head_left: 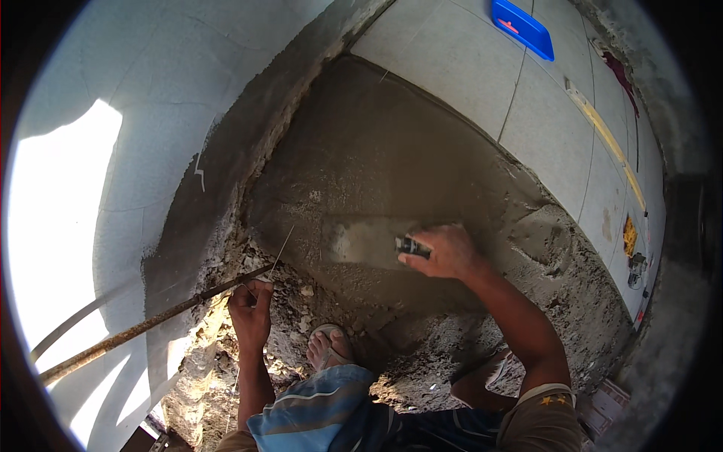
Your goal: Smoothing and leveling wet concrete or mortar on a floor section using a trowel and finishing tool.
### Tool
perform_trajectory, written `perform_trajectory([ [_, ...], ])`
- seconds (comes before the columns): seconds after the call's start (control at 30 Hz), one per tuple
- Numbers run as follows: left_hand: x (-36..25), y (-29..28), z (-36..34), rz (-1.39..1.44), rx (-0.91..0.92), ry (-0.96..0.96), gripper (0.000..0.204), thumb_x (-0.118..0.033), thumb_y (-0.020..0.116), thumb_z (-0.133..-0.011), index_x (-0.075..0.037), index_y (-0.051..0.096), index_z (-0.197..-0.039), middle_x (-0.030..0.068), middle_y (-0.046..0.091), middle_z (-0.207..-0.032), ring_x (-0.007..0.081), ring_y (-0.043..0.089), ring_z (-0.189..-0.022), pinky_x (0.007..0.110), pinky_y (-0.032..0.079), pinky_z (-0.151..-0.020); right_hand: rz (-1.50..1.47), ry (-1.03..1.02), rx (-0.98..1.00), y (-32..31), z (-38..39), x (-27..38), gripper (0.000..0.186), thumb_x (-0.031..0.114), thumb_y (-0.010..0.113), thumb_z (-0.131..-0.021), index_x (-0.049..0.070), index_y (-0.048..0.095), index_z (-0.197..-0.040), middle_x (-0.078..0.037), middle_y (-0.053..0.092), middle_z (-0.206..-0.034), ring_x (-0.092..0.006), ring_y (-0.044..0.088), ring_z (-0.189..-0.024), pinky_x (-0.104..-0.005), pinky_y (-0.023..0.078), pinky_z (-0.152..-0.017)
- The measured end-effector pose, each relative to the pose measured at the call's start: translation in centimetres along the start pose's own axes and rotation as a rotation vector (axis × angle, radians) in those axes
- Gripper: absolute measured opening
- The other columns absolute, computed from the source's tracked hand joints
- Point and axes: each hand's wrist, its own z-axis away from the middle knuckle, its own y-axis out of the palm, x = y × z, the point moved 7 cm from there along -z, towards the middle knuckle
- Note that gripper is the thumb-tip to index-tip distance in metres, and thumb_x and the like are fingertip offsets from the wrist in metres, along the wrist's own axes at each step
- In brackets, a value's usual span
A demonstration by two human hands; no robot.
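Observation:
My right hand [450, 255] is closed round the dark handle of a flat rectangular float trowel [360, 239]. The blade lies flat on wet grey mortar [376, 143] and is slightly blurred. To the left, my left hand [251, 303] is closed, with thumb and fingers pinching a thin pale strand [283, 245], string or wire. That strand slants up over the mortar's near left edge. Just above those fingers passes a long rusty rod [124, 334]; whether they touch it I cannot tell.
Light floor tiles [444, 49] border the mortar at the far right, with a blue tray [523, 29] and a yellow strip [602, 128] on them. A pale wall [166, 75] rises at left. Rough rubble [294, 301] lies around my sandalled foot [329, 346].

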Motion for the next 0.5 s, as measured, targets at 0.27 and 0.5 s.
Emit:
perform_trajectory([
  [0.27,0.3,-0.3,0.1,-0.083,-0.050,0.046,0.020,-0.019,0.075,-0.093,0.001,0.070,-0.093,0.0064,0.071,-0.075,0.0093,0.058,-0.063,0.027,0.045,-0.059,-0.274,0.299,-0.179,2.1,11.3,0.5,0.043,0.044,0.078,-0.088,0.006,0.069,-0.104,-0.014,0.069,-0.075,-0.0372,0.071,-0.072,-0.0460,0.055,-0.063],
  [0.5,-0.8,-0.9,0.6,-0.100,-0.068,0.048,0.019,-0.019,0.074,-0.094,-0.001,0.070,-0.092,0.0036,0.067,-0.071,0.0082,0.055,-0.062,0.028,0.043,-0.058,-0.634,0.420,0.000,6.0,6.8,4.1,0.055,0.046,0.071,-0.095,-0.002,0.063,-0.121,-0.024,0.072,-0.102,-0.0386,0.072,-0.099,-0.0463,0.055,-0.081],
])
